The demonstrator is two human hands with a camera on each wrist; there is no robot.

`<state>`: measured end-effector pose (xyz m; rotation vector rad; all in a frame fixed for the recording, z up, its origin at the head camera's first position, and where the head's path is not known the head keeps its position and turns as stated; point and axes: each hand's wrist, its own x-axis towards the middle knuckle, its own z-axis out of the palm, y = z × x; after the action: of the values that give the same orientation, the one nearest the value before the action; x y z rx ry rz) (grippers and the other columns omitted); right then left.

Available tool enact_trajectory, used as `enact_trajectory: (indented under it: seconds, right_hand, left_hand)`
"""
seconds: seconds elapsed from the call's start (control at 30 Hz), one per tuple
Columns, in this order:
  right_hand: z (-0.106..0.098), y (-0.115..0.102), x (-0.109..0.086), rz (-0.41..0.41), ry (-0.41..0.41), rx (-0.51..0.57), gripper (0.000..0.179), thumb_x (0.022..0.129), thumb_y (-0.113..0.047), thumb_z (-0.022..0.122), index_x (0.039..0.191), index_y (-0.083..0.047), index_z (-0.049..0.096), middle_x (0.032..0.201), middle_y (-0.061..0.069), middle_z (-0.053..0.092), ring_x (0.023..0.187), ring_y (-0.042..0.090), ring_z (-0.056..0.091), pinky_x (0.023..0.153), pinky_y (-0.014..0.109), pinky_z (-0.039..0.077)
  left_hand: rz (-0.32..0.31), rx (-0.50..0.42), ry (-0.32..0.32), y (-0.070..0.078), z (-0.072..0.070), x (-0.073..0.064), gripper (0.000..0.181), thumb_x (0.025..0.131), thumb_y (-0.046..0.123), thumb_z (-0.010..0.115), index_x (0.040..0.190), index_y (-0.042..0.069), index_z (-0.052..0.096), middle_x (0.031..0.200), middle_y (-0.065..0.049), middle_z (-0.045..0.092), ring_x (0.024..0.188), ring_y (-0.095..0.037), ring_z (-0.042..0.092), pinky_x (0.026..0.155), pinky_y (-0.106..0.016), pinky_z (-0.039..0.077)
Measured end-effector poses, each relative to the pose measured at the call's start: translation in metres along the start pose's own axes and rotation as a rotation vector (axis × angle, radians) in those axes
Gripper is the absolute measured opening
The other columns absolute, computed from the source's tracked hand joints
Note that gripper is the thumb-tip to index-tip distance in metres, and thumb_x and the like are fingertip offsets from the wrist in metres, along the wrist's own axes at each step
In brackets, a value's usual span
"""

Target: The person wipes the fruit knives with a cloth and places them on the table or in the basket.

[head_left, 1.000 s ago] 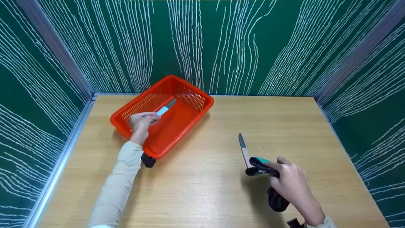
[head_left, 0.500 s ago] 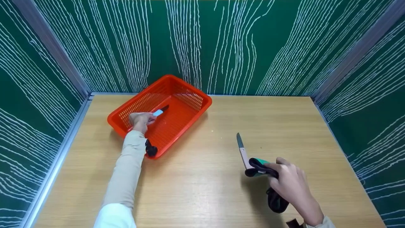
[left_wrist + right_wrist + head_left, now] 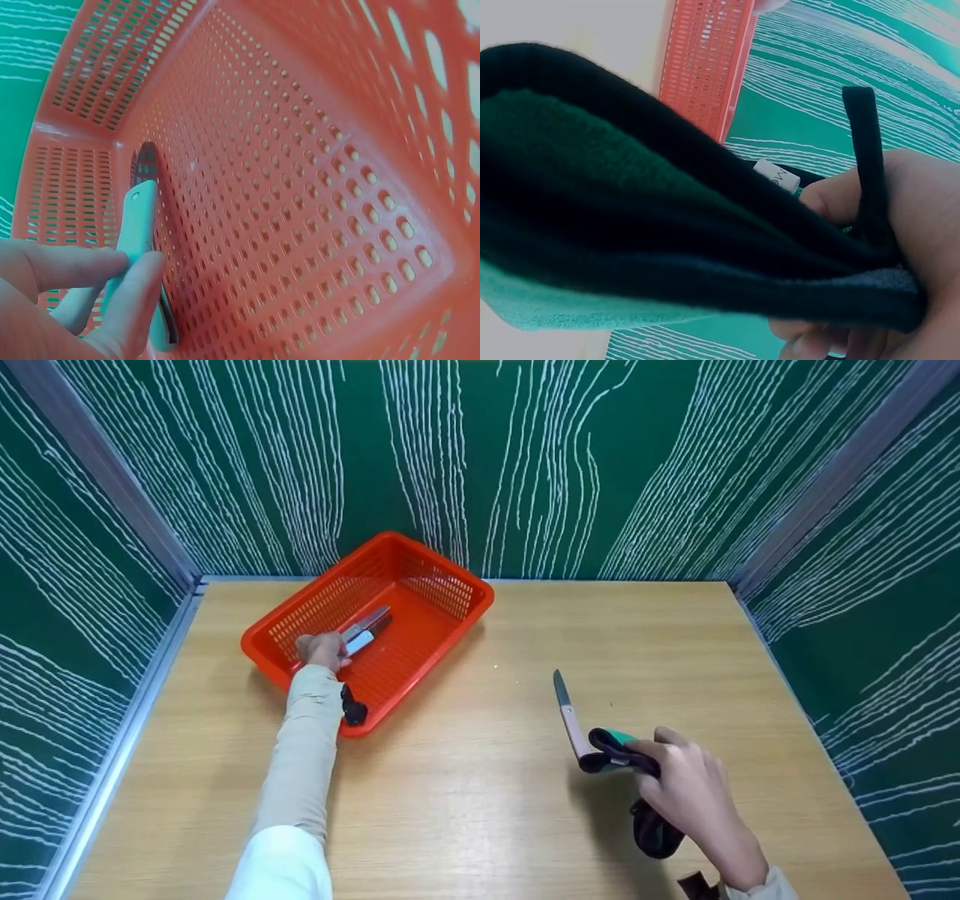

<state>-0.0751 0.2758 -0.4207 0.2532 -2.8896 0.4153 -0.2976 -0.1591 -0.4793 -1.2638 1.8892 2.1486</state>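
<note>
My left hand (image 3: 322, 649) is inside the red basket (image 3: 420, 690), pinching a knife (image 3: 138, 217) by its pale handle between thumb and fingers. A second knife lies close beside it on the basket floor; its pale handle (image 3: 163, 328) shows below the held one, and the two blades nearly line up. At the right, my right hand (image 3: 690, 787) grips a folded green cloth (image 3: 592, 307) with thick black edging, a black loop (image 3: 864, 135) and a white tag (image 3: 776, 176). Next to the cloth lies a knife with a pink handle (image 3: 574, 731), its handle end at the black edging.
The wooden table (image 3: 465, 810) ends at a green wall (image 3: 675, 540) with white wavy lines, and similar panels stand at both sides. The basket sits at the back left, near the wall, with slotted sides. Grey frame strips (image 3: 135, 735) run along the left edge.
My left hand has lowered the knife into the basket and drawn it slightly back and left; a second knife now shows beside it. The right hand keeps its grip on the cloth.
</note>
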Motion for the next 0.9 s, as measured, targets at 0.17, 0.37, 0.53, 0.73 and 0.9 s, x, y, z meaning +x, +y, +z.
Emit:
enact_trajectory:
  seconds: [0.17,0.37,0.53,0.73,0.9]
  right_hand:
    - [-0.001,0.001,0.001,0.002,0.005,-0.003,0.029,0.065,0.000,0.065,0.090,-0.009,0.076,0.067,0.000,0.041,0.049,0.015,0.037,0.041,0.027,0.027]
    - [0.001,0.003,0.000,-0.023,0.038,-0.008,0.030,0.063,0.001,0.062,0.087,-0.008,0.076,0.065,-0.002,0.039,0.047,0.014,0.035,0.039,0.026,0.026]
    - [0.001,0.004,0.000,-0.015,0.041,-0.007,0.030,0.063,0.001,0.061,0.087,-0.009,0.076,0.065,-0.003,0.039,0.047,0.014,0.035,0.040,0.027,0.025]
    - [-0.001,0.004,-0.001,0.001,0.024,0.001,0.029,0.065,0.001,0.062,0.088,-0.008,0.076,0.066,-0.001,0.040,0.048,0.016,0.037,0.040,0.027,0.026]
    - [0.000,0.004,-0.002,-0.008,0.031,-0.007,0.028,0.064,0.000,0.062,0.087,-0.008,0.076,0.066,-0.001,0.040,0.048,0.015,0.036,0.040,0.027,0.026]
  left_hand:
    - [0.024,0.127,0.038,0.002,0.000,0.001,0.039,0.082,-0.006,0.053,0.120,-0.003,0.048,0.102,-0.014,0.049,0.077,-0.023,0.050,0.079,-0.035,0.055]
    - [0.017,0.230,0.018,0.003,-0.003,0.004,0.025,0.080,-0.005,0.055,0.104,0.000,0.050,0.080,-0.008,0.046,0.058,-0.017,0.049,0.063,-0.027,0.056]
    - [0.008,0.268,-0.020,0.005,-0.003,0.003,0.031,0.083,-0.002,0.054,0.113,0.000,0.049,0.082,-0.008,0.046,0.065,-0.017,0.051,0.063,-0.026,0.055]
    - [0.025,0.302,-0.068,0.009,0.003,-0.003,0.033,0.086,0.005,0.055,0.118,0.001,0.050,0.097,-0.013,0.052,0.087,-0.026,0.054,0.083,-0.040,0.053]
    - [0.047,0.316,-0.165,0.013,0.009,-0.011,0.037,0.089,0.010,0.054,0.125,0.001,0.052,0.125,-0.016,0.055,0.111,-0.032,0.052,0.094,-0.045,0.047]
